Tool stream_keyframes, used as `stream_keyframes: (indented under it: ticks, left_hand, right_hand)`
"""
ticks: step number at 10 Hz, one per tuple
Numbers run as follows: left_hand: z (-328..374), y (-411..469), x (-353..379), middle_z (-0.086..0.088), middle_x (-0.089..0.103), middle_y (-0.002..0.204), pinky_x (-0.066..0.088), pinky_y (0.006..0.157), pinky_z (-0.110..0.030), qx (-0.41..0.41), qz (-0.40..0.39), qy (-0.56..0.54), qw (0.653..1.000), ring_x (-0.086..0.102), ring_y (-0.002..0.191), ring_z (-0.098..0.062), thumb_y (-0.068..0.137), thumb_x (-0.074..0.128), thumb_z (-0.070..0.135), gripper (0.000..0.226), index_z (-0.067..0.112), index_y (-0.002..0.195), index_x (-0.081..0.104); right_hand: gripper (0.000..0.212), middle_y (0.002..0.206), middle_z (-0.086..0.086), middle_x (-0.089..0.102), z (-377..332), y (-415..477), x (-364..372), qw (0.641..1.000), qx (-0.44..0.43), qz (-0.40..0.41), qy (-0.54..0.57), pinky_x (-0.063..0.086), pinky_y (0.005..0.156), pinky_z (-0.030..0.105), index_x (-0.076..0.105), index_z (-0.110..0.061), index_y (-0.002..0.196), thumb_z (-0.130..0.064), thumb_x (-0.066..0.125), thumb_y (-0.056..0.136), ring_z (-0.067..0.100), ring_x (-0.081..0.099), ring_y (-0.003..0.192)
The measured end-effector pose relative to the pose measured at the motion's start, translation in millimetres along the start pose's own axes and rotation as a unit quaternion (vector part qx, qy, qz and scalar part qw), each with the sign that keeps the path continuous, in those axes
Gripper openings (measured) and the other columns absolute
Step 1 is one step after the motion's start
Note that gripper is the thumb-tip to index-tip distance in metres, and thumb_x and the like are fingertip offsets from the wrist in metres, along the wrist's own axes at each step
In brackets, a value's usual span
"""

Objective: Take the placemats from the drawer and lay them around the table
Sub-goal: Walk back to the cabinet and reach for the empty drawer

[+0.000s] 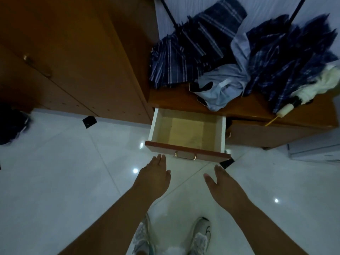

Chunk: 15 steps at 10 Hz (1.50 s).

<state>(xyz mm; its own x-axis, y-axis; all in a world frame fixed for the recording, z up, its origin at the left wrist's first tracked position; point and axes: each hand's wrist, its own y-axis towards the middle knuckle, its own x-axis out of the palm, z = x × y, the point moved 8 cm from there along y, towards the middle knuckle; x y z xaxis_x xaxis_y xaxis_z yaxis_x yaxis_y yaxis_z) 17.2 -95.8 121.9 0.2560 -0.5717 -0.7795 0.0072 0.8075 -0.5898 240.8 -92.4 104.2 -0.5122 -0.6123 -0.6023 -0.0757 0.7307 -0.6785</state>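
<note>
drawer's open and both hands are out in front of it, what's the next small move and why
Probably press the left hand and right hand against the front of the drawer and push it shut. It stands pulled out, its visible inside shows only a bare bottom with no placemats, and both hands are open, holding nothing, just short of its front.
</note>
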Motion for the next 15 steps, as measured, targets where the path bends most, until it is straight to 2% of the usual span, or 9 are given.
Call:
stream_keyframes:
  ticks: [4,5,6,7,9,11,12,13,15]
  left_hand:
    - [-44.4,113.6,52.7,-0.011,0.036,0.157,0.037,0.109,-0.029,-0.093,-0.023,-0.277,0.956,0.049,0.135,-0.023,0.104,0.047,0.033,0.078,0.016,0.160,-0.005]
    - [-43.8,118.3,57.3,-0.001,0.056,0.133,0.042,0.078,0.000,-0.106,-0.006,-0.332,0.937,0.057,0.088,0.001,0.104,0.047,0.019,0.077,0.022,0.160,-0.006]
    - [-40.1,122.7,60.7,0.001,0.028,0.162,0.030,0.102,-0.010,-0.058,-0.004,-0.320,0.946,0.046,0.137,-0.011,0.101,0.053,0.016,0.076,0.023,0.159,0.004]
    - [-43.7,148.7,52.0,0.000,0.021,0.165,0.030,0.113,-0.028,-0.044,-0.001,-0.292,0.955,0.035,0.146,-0.021,0.100,0.053,0.019,0.075,0.020,0.160,0.008]
    - [-54.7,172.0,46.2,-0.003,0.028,0.163,0.036,0.114,-0.034,-0.055,0.020,-0.277,0.959,0.038,0.143,-0.022,0.100,0.050,0.021,0.065,0.019,0.158,0.021]
    - [-59.6,175.0,60.3,0.001,0.025,0.163,0.032,0.110,-0.025,-0.031,0.022,-0.266,0.963,0.035,0.144,-0.016,0.101,0.048,0.022,0.065,0.021,0.159,0.018]
    - [-61.7,183.4,60.7,0.003,0.019,0.165,0.034,0.113,-0.029,-0.026,0.029,-0.273,0.961,0.033,0.146,-0.017,0.101,0.049,0.022,0.069,0.024,0.160,0.012]
    - [-63.7,194.0,58.0,0.002,0.017,0.166,0.032,0.116,-0.031,-0.026,0.033,-0.288,0.957,0.031,0.147,-0.017,0.101,0.049,0.021,0.071,0.024,0.160,0.009]
    - [-58.1,210.1,43.6,0.006,0.003,0.168,0.023,0.107,-0.016,0.009,0.054,-0.287,0.956,0.024,0.150,-0.015,0.101,0.050,0.019,0.079,0.025,0.160,-0.003]
  right_hand:
    - [0.062,0.148,0.012,0.044,16.2,118.5,48.0,0.964,0.112,0.063,0.233,0.030,0.107,0.029,0.030,-0.004,0.149,-0.032,0.052,0.099,0.026,0.042,0.135]
    - [0.053,0.142,0.013,0.048,10.5,136.4,42.2,0.952,0.127,0.082,0.266,0.031,0.095,0.024,0.034,-0.002,0.146,-0.022,0.052,0.100,0.027,0.046,0.130]
    - [0.045,0.131,0.016,0.054,4.6,156.2,31.6,0.947,0.122,0.101,0.281,0.041,0.091,0.032,0.040,-0.004,0.139,-0.018,0.052,0.098,0.033,0.054,0.118]
    - [0.036,0.122,0.023,0.059,4.5,176.6,39.7,0.930,0.156,0.075,0.325,0.048,0.088,0.044,0.051,0.000,0.128,-0.017,0.052,0.096,0.040,0.058,0.112]
    - [0.015,0.090,0.017,0.067,-11.7,216.4,77.5,0.823,0.226,0.012,0.520,0.053,0.091,0.041,0.050,-0.003,0.113,-0.009,0.041,0.103,0.023,0.064,0.076]
    - [0.028,0.074,0.018,0.056,-5.5,259.7,64.1,0.752,0.290,0.055,0.589,0.048,0.038,0.022,0.052,-0.002,0.082,0.001,0.032,0.100,0.020,0.053,0.060]
    - [0.018,0.088,0.018,0.062,-7.7,280.7,47.6,0.707,0.246,0.094,0.656,0.057,0.057,0.026,0.059,0.006,0.103,0.000,0.043,0.097,0.021,0.060,0.070]
    - [0.027,0.115,0.027,0.064,-12.4,307.3,31.1,0.813,0.173,0.081,0.550,0.057,0.083,0.039,0.058,0.008,0.119,0.001,0.049,0.094,0.024,0.065,0.082]
    - [0.030,0.132,0.016,0.059,-25.8,317.8,15.0,0.845,0.198,0.041,0.494,0.052,0.075,0.020,0.055,-0.020,0.122,-0.006,0.042,0.099,0.011,0.062,0.093]
